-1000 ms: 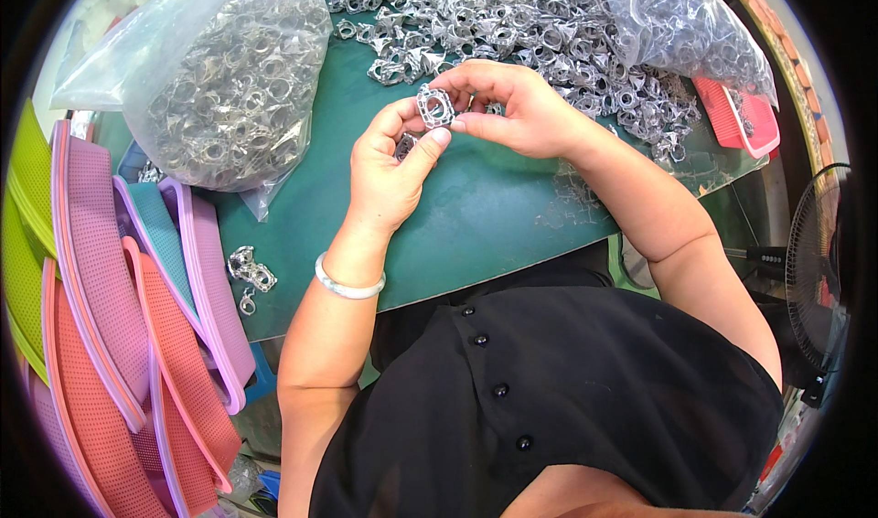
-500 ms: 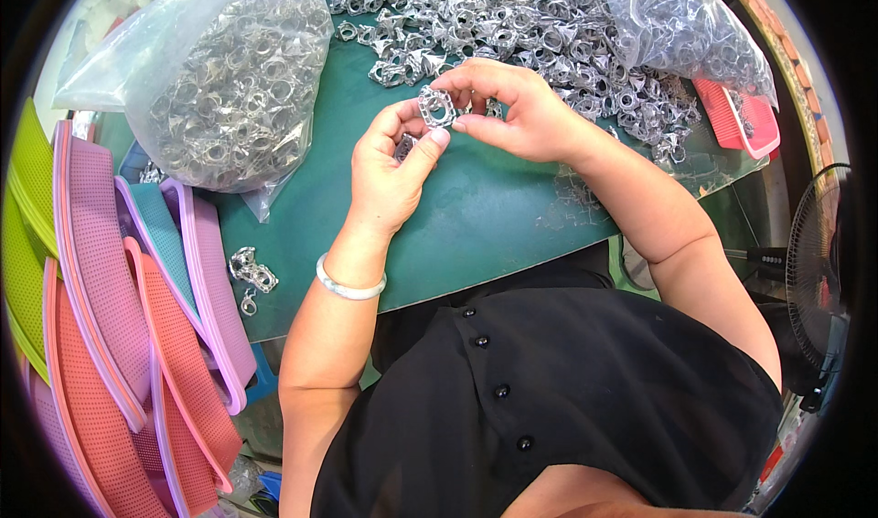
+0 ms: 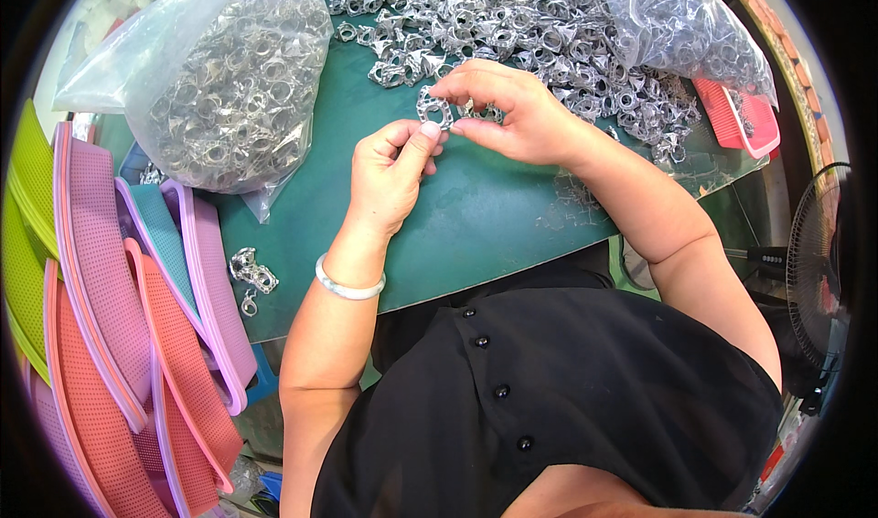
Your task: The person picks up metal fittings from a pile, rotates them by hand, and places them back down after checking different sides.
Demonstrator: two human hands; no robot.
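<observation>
Between my hands, over the green tabletop [image 3: 457, 216], is a silver ring-shaped metal part [image 3: 423, 108] with an open centre. My left hand [image 3: 391, 172] pinches its lower edge between thumb and fingers. The thumb and fingertips of my right hand [image 3: 517, 111] close on its right side. More silver metal [image 3: 485, 111] shows inside the curl of my right hand; whether that hand holds it or it lies behind cannot be made out. Just beyond my hands spreads a large heap of similar silver metal parts [image 3: 476, 20].
A clear plastic bag [image 3: 233, 88] full of metal parts stands at the left, another bag [image 3: 695, 38] at the far right over a pink basket [image 3: 732, 120]. Loose parts [image 3: 251, 271] lie near stacked coloured baskets [image 3: 105, 271]. A black fan [image 3: 814, 271] stands right.
The ring-shaped part has turned slightly between my fingers. My left fingers have shifted their hold, and the second piece near the left palm no longer shows. My arms have barely moved.
</observation>
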